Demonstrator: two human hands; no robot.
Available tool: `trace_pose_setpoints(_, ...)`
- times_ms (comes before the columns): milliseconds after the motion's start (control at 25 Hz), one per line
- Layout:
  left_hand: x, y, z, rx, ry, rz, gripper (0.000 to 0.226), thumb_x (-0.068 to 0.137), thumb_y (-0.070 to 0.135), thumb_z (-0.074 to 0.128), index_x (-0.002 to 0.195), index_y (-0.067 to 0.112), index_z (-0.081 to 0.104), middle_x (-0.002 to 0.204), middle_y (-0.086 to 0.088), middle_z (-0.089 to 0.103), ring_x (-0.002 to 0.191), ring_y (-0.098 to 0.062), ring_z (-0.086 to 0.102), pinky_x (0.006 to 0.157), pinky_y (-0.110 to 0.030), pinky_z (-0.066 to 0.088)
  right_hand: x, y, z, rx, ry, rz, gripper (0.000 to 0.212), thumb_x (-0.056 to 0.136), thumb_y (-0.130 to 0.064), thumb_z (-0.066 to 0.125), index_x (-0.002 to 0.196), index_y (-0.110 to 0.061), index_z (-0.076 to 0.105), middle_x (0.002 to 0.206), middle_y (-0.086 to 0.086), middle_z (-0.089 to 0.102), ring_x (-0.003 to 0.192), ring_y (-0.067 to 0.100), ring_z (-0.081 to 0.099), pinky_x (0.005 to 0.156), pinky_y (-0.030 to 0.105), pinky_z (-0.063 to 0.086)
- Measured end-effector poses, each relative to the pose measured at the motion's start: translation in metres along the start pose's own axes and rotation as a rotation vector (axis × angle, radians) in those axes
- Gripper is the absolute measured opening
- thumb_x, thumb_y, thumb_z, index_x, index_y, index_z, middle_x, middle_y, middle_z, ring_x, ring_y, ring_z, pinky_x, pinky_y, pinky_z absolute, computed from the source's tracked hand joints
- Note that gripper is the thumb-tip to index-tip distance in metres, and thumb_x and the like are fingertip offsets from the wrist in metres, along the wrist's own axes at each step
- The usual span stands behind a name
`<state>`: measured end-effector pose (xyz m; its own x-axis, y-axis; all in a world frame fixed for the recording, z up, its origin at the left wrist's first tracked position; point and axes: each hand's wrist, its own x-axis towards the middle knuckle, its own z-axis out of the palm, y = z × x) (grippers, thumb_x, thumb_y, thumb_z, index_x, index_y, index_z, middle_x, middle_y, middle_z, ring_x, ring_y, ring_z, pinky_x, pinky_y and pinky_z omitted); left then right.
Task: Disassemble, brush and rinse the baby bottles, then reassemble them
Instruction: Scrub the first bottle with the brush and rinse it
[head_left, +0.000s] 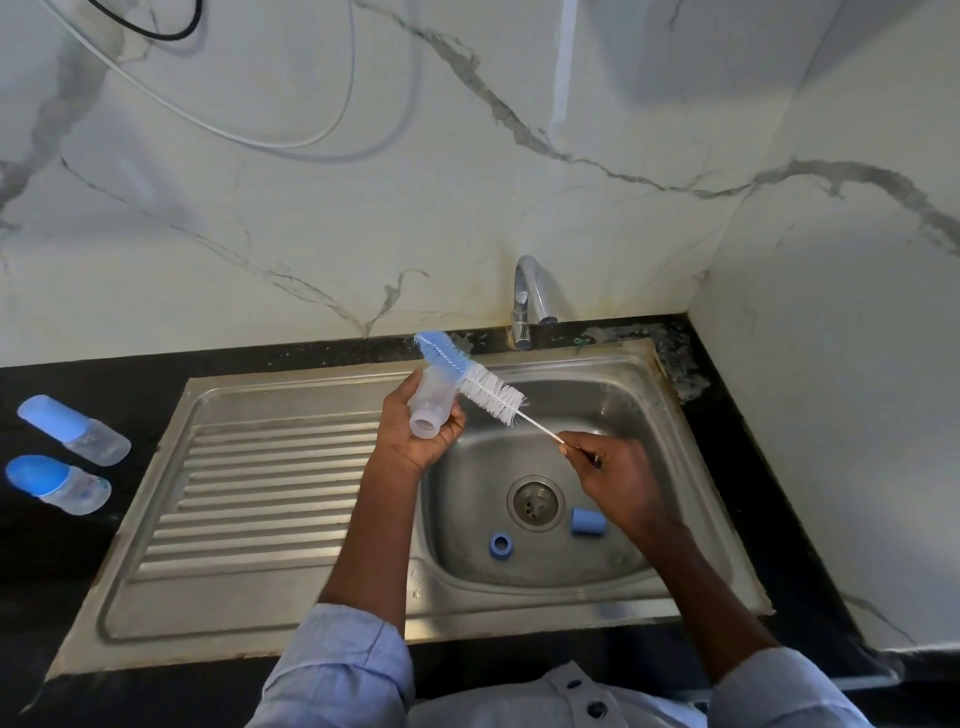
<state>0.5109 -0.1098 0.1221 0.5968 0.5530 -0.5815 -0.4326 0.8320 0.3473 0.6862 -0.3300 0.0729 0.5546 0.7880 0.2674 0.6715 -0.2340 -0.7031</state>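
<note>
Right, left hand (415, 436) grips a clear, frosted plastic bottle body (431, 402) over the steel sink (639, 395), threaded neck toward the camera. Right hand (618, 478) pinches the thin white wire handle of the bottle brush (470, 379), bristles blue at the tip, white below. Blue cap (588, 521) and blue ring (501, 544) lie in the basin. Two capped bottles (72, 430) lie on the black counter (62, 545); print unreadable.

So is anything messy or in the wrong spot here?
A bit. A blue ring and blue cap lie loose in the sink basin beside the drain. Two capped bottles, and, lie tipped over on the counter. The sink's back right corner looks stained and worn.
</note>
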Motion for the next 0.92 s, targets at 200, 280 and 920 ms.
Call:
trace_pose_setpoints(200, 0.0023, -0.0018, -0.0006, 0.051, 0.007, -0.022, 0.035, 0.106, 0.023, 0.046, 0.134, 0.003, 0.053, 0.109, -0.024, 0.07, 0.096, -0.033, 0.068, 0.082, -0.044, 0.062, -0.0051, 0.0013, -0.0043, 0.07, 0.006, -0.057, 0.02, 0.093, -0.022, 0.076, 0.11, -0.031, 0.08, 0.082, -0.012, 0.076, 0.07, 0.003, 0.069, 0.065, 0.03, 0.056)
trace_pose_setpoints(280, 0.001, -0.0032, 0.0006, 0.076, 0.017, -0.058, 0.038, 0.104, 0.026, 0.047, 0.132, 0.003, 0.053, 0.103, -0.025, 0.071, 0.088, -0.031, 0.067, 0.073, -0.039, 0.063, -0.005, 0.0003, -0.0048, 0.051, -0.002, 0.004, 0.019, 0.092, -0.021, 0.077, 0.108, -0.031, 0.081, 0.078, -0.01, 0.076, 0.064, 0.001, 0.066, 0.063, 0.029, 0.054)
trace_pose_setpoints(920, -0.001, -0.0043, 0.0009, 0.124, 0.064, -0.064, 0.037, 0.106, 0.028, 0.044, 0.131, 0.004, 0.056, 0.11, -0.023, 0.07, 0.094, -0.031, 0.067, 0.077, -0.038, 0.055, 0.0017, 0.0047, -0.0051, 0.107, -0.086, 0.106, 0.019, 0.089, -0.028, 0.08, 0.106, -0.037, 0.081, 0.093, -0.012, 0.079, 0.084, 0.008, 0.075, 0.078, 0.041, 0.06)
